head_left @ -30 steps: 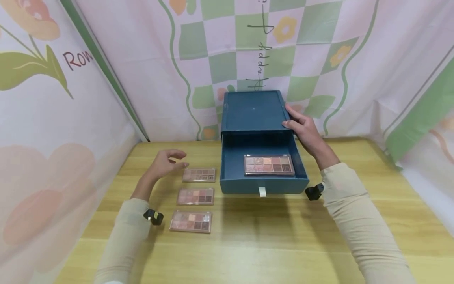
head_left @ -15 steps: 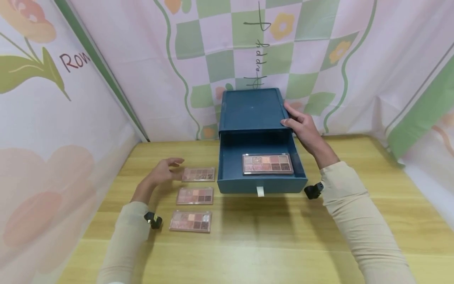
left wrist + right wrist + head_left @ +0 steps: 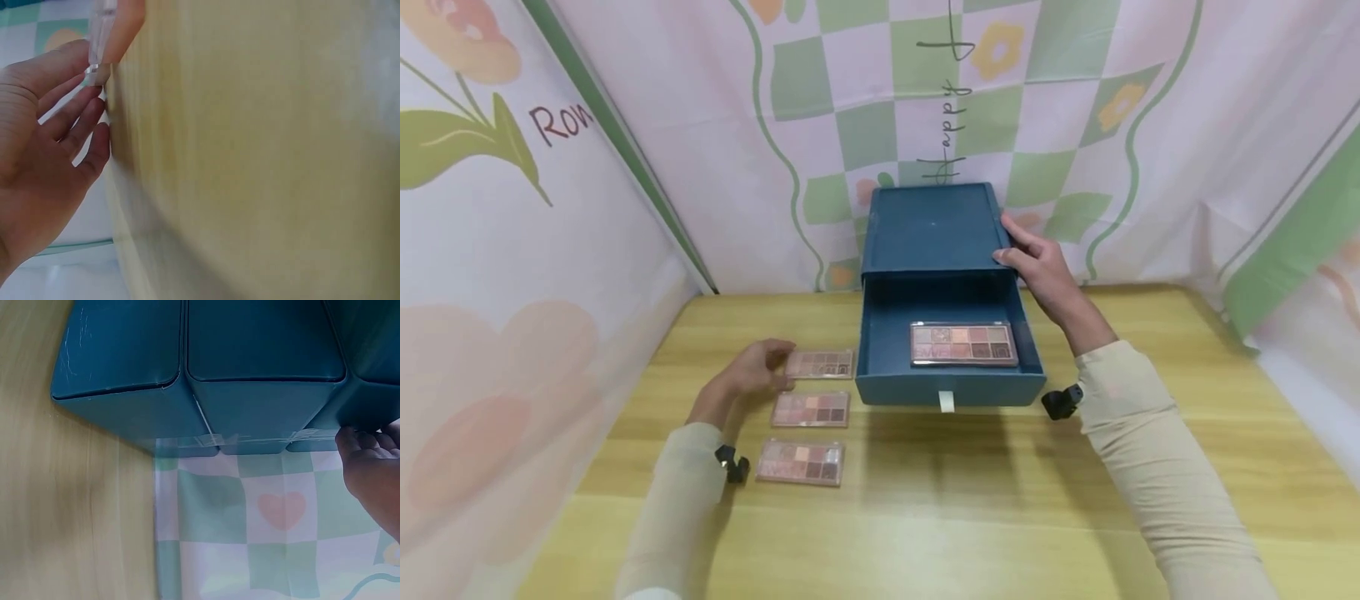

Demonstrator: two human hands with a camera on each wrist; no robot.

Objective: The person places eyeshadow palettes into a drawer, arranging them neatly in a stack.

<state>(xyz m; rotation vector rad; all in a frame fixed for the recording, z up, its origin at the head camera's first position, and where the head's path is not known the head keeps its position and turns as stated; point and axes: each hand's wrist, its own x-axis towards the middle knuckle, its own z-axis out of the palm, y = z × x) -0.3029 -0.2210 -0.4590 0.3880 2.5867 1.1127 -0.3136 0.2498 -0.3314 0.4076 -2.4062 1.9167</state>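
In the head view, a dark blue drawer cabinet (image 3: 934,229) stands at the back of the table, its top drawer (image 3: 951,389) pulled out. An eyeshadow palette (image 3: 964,344) lies inside that drawer. My right hand (image 3: 1047,271) rests on the cabinet's upper right edge, thumb on top and fingers along the side. Three more palettes lie in a column left of the drawer. My left hand (image 3: 752,367) pinches the left end of the farthest palette (image 3: 822,364), thumb at the near edge, fingers at the far edge. The left wrist view shows this palette's end (image 3: 100,37) edge-on between thumb and fingers.
The middle palette (image 3: 811,409) and the nearest palette (image 3: 801,462) lie flat on the wooden table (image 3: 955,533). More closed drawers (image 3: 262,340) of the cabinet show in the right wrist view. A patterned curtain (image 3: 865,75) hangs close behind the cabinet.
My left hand has moved down and right from beside the farthest palette and now grips its left end. My right hand keeps its place on the cabinet.
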